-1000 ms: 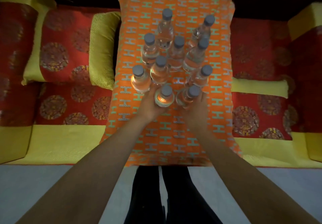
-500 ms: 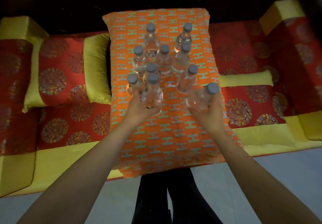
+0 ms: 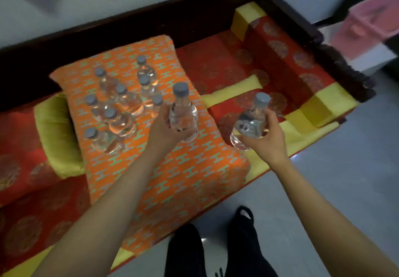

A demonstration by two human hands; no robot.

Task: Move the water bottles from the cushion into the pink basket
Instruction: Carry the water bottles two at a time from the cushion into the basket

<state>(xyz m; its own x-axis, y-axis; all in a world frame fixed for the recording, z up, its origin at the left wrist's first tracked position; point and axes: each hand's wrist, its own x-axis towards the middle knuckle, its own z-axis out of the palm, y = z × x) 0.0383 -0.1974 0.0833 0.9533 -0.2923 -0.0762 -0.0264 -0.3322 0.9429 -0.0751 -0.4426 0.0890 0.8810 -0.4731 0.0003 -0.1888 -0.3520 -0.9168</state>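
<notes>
Orange cushion with teal H-pattern (image 3: 172,168) is still loaded with seven clear, grey-capped water bottles (image 3: 121,108), while the blurry pink basket (image 3: 371,24) is parked far right past the sofa arm. One clear plastic bottle is gripped upright in the left hand (image 3: 166,130) and another (image 3: 250,123) in the right hand (image 3: 263,140), probably so two get carried per trip.

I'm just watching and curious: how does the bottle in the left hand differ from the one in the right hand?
The left hand's bottle stands nearly upright above the orange cushion; the right hand's bottle leans and hangs past the cushion's edge, over the red-and-yellow seat. The left hand cups its bottle from below; the right hand wraps its bottle's lower side. Both are clear with grey caps, lifted clear of the cushion.
</notes>
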